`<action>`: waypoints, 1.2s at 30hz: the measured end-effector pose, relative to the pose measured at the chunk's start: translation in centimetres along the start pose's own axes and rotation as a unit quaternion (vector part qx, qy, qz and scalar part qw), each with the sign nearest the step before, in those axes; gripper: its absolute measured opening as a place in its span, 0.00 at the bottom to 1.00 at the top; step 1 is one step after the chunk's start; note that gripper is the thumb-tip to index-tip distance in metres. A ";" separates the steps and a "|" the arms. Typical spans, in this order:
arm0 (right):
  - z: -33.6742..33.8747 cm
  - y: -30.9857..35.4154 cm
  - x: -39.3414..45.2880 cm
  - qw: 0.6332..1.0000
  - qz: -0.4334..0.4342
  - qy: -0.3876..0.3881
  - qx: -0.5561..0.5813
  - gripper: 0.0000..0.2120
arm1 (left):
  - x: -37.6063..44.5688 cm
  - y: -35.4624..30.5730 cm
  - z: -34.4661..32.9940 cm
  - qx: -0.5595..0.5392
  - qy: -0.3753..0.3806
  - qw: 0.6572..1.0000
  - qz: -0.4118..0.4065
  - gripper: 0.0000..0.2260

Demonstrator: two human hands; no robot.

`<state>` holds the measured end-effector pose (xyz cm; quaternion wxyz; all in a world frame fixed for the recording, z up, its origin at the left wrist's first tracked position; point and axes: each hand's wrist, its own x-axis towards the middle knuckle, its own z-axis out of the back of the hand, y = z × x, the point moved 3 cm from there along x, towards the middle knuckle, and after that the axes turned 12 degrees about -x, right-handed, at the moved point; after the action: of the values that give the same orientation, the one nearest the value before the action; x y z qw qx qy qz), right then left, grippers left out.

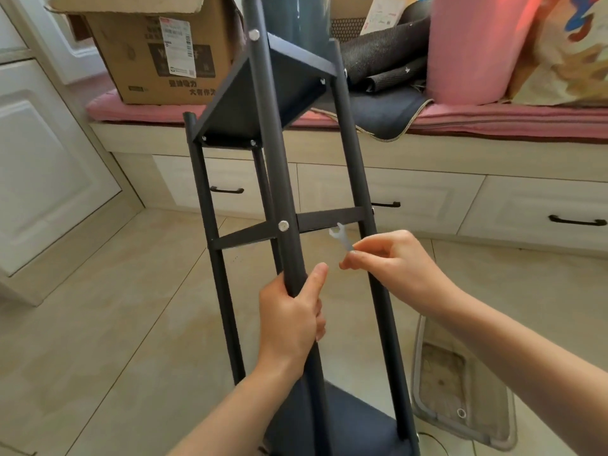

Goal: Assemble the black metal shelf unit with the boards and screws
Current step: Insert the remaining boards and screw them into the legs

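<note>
The black metal shelf unit [352, 153] lies tilted away from me, its poles running up the middle of the view. One dark board [263, 103] is fixed at the far end, a middle board [325, 217] is seen edge-on, and another board [358, 426] sits close to me. A silver screw head [283, 225] shows on the nearest pole at the middle board. My left hand [292, 319] grips that pole just below the screw. My right hand [391, 263] pinches a small pale wrench [340, 237], its open jaw a short way right of the screw.
A window seat with a pink cushion [493, 121] carries a cardboard box [158, 51], dark mats [385, 60] and a pink roll [473, 47]. White drawers [424, 199] run beneath it. A clear plastic container [460, 383] lies on the tiled floor at right.
</note>
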<state>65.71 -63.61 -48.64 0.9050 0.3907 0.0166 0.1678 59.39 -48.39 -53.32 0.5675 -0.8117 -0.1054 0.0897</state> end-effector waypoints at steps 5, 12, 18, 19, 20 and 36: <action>-1.9 -0.2 -0.1 1.000 0.015 -0.023 -0.007 0.06 | 0.8 0.0 1.2 -0.019 0.005 1.000 0.000 0.13; -5.9 0.2 0.0 0.999 0.037 -0.019 -0.028 0.08 | 1.2 -0.3 3.2 0.077 -0.018 0.995 -0.059 0.11; -7.6 1.3 1.4 0.997 0.003 -0.025 0.066 0.10 | 0.5 -0.6 4.5 0.173 -0.064 0.971 -0.149 0.06; -7.9 1.6 1.6 0.997 0.007 -0.021 0.075 0.10 | 0.4 -0.7 4.6 0.183 -0.068 0.968 -0.158 0.05; -8.1 1.9 1.8 0.996 0.011 -0.019 0.083 0.10 | 0.4 -0.7 4.8 0.196 -0.071 0.963 -0.168 0.04; -9.9 4.5 4.6 0.990 0.060 0.008 0.127 0.09 | 0.6 -1.1 6.4 0.323 -0.099 0.909 -0.244 0.08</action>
<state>67.13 -52.37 -51.88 0.8361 0.5014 0.0218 0.2215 58.14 -42.07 -54.52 0.7895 -0.5197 -0.3215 0.0577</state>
